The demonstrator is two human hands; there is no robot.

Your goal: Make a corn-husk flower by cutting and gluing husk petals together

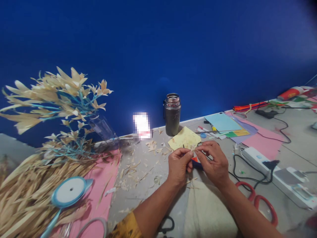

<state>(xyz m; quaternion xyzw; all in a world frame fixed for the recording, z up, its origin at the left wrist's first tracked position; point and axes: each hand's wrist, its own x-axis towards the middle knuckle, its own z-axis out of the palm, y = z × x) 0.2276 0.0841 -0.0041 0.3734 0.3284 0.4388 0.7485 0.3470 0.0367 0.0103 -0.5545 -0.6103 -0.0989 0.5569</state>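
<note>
My left hand (178, 167) and my right hand (215, 162) meet at the middle of the table, fingertips pinched together. Between them is a small pale piece (192, 149), perhaps a scrap of dried husk, too small to make out fully. Behind the fingers lies a yellow paper (183, 136) with bits on it. A dark blue and orange object (197, 164), partly hidden by the hands, sits just below them. Pale shavings (132, 168) are scattered left of my left hand. Beneath my forearms lies a pale cloth or sheet (208, 208).
Husk flowers (66, 99) on blue stems, dried husks (29, 178) and a blue-white tape roll (70, 191) occupy the left. A dark flask (172, 120) stands open against the wall. On the right are red-handled scissors (267, 206), a power strip (277, 178) with cables, and coloured papers (221, 121).
</note>
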